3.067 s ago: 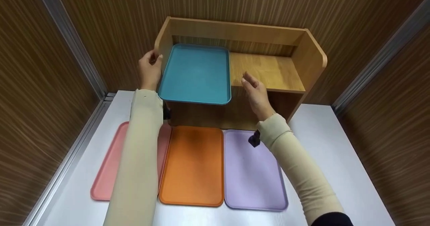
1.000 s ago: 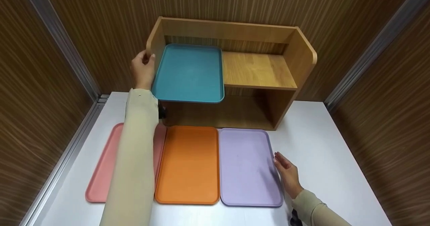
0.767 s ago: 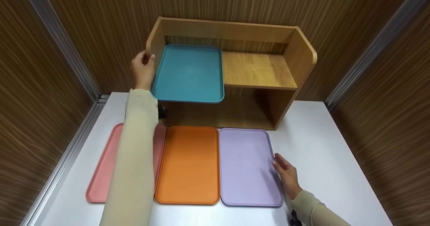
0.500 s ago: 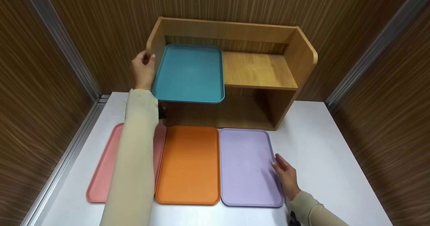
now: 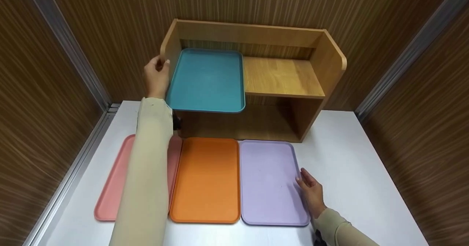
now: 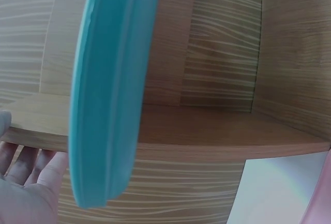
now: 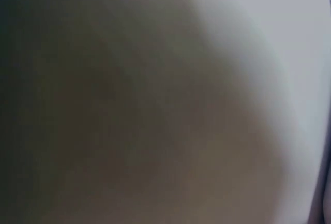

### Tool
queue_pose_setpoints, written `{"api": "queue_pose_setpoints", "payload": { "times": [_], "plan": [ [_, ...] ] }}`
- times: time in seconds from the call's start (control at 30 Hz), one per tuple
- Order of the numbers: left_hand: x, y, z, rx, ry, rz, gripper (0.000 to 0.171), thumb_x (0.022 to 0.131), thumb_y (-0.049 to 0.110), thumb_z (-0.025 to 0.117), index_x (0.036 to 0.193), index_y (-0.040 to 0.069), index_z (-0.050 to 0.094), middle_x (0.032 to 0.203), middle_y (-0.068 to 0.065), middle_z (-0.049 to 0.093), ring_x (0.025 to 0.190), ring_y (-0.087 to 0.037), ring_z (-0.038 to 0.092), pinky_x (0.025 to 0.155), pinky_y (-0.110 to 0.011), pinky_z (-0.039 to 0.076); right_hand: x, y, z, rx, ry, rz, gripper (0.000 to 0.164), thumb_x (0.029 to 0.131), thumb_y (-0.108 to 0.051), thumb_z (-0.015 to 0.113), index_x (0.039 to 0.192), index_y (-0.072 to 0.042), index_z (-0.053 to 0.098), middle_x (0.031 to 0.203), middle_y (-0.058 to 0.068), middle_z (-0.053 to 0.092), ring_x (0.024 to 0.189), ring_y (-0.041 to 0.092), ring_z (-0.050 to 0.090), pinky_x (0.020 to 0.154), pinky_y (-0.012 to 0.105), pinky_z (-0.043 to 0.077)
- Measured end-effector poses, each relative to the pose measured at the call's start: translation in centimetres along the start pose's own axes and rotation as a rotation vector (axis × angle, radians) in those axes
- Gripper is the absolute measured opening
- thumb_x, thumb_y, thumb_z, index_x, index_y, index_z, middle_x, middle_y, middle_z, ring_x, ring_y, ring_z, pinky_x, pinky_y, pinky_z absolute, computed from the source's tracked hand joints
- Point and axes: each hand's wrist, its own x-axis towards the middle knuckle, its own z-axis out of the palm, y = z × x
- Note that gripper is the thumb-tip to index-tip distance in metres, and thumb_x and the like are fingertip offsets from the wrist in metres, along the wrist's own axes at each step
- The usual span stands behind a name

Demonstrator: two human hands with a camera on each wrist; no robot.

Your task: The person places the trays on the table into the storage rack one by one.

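Note:
My left hand (image 5: 157,77) grips the front edge of the left side panel of a wooden shelf unit (image 5: 285,75). In the left wrist view its thumb and fingers lie on opposite faces of that panel. A teal tray (image 5: 209,81) rests on the upper board at the left, its front end jutting out past the board. My right hand (image 5: 313,194) is low at the right, its fingertips right at the right rim of a lavender tray (image 5: 273,182), fingers fairly straight. The right wrist view is mostly a blur.
An orange tray (image 5: 206,180) lies left of the lavender one on the white table (image 5: 348,158). A pink tray (image 5: 113,187) is farther left, partly covered by the left sleeve. Wood-grain walls (image 5: 428,103) enclose the table at the back and sides.
My right hand has moved from the teal tray's right side down to the lavender tray's right rim, nearly still over the last second. The left hand keeps its grip on the panel.

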Motion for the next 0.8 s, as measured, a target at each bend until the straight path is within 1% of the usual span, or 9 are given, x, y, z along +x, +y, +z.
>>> {"api": "queue_pose_setpoints", "payload": {
  "times": [0.17,0.27,0.37,0.47,0.57,0.6,0.73,0.8],
  "plan": [
    [-0.05,0.00,-0.02,-0.007,-0.006,-0.010,0.040,0.098,0.021,0.049,0.136,0.008,0.049,0.135,-0.009,0.052,0.119,-0.018,0.048,0.100,-0.025,0.040,0.01,0.13,0.01,-0.008,0.005,-0.014,0.062,0.093,-0.009,0.059,0.145,0.003,0.028,0.152,0.015,0.026,0.140,0.022,0.024,0.111,0.028,0.023],
    [-0.02,-0.07,-0.03,-0.010,0.000,-0.004,0.040,0.098,0.020,0.050,0.136,0.008,0.049,0.135,-0.009,0.052,0.119,-0.018,0.049,0.100,-0.026,0.040,0.09,0.30,-0.03,-0.033,0.008,-0.020,0.063,0.092,-0.010,0.060,0.145,0.004,0.029,0.151,0.016,0.028,0.139,0.024,0.026,0.109,0.027,0.026],
    [0.01,-0.15,-0.02,-0.019,0.009,0.007,0.038,0.098,0.019,0.050,0.135,0.007,0.051,0.134,-0.009,0.053,0.118,-0.018,0.050,0.099,-0.026,0.041,0.11,0.44,-0.09,-0.074,0.006,-0.012,0.063,0.092,-0.012,0.060,0.144,0.004,0.029,0.151,0.018,0.028,0.138,0.028,0.028,0.104,0.019,0.031],
    [0.06,-0.27,0.02,-0.022,0.016,0.019,0.038,0.098,0.018,0.051,0.133,0.007,0.052,0.133,-0.010,0.054,0.116,-0.018,0.050,0.098,-0.026,0.042,0.03,0.56,-0.10,-0.117,0.019,-0.003,0.060,0.093,-0.013,0.060,0.144,0.004,0.031,0.148,0.021,0.032,0.135,0.031,0.032,0.093,0.009,0.037],
    [0.07,-0.32,0.04,-0.020,0.018,0.024,0.038,0.098,0.018,0.051,0.133,0.006,0.052,0.132,-0.010,0.055,0.116,-0.018,0.051,0.098,-0.026,0.042,-0.14,0.52,-0.01,-0.139,0.023,-0.015,0.057,0.093,-0.009,0.058,0.142,0.006,0.033,0.146,0.025,0.034,0.134,0.035,0.033,0.085,0.004,0.038],
    [0.09,-0.34,0.05,-0.020,0.019,0.025,0.038,0.097,0.017,0.051,0.133,0.006,0.052,0.132,-0.010,0.055,0.116,-0.018,0.051,0.097,-0.026,0.042,-0.19,0.48,0.04,-0.148,0.027,-0.012,0.056,0.093,-0.008,0.058,0.142,0.006,0.034,0.146,0.024,0.035,0.133,0.034,0.034,0.084,0.003,0.037],
    [0.12,-0.32,0.06,-0.014,0.021,0.020,0.038,0.097,0.018,0.052,0.133,0.007,0.052,0.132,-0.009,0.055,0.116,-0.018,0.051,0.098,-0.026,0.042,-0.21,0.26,0.17,-0.179,0.019,-0.007,0.055,0.094,-0.005,0.056,0.142,0.007,0.033,0.146,0.025,0.034,0.134,0.034,0.033,0.084,0.002,0.035],
    [0.14,-0.34,0.08,-0.012,0.021,0.017,0.038,0.097,0.019,0.052,0.133,0.008,0.052,0.132,-0.009,0.055,0.116,-0.017,0.051,0.098,-0.025,0.042,-0.19,0.20,0.21,-0.201,0.026,-0.002,0.054,0.093,-0.004,0.056,0.142,0.006,0.034,0.146,0.024,0.034,0.135,0.033,0.033,0.093,0.009,0.037]
  ]
}}
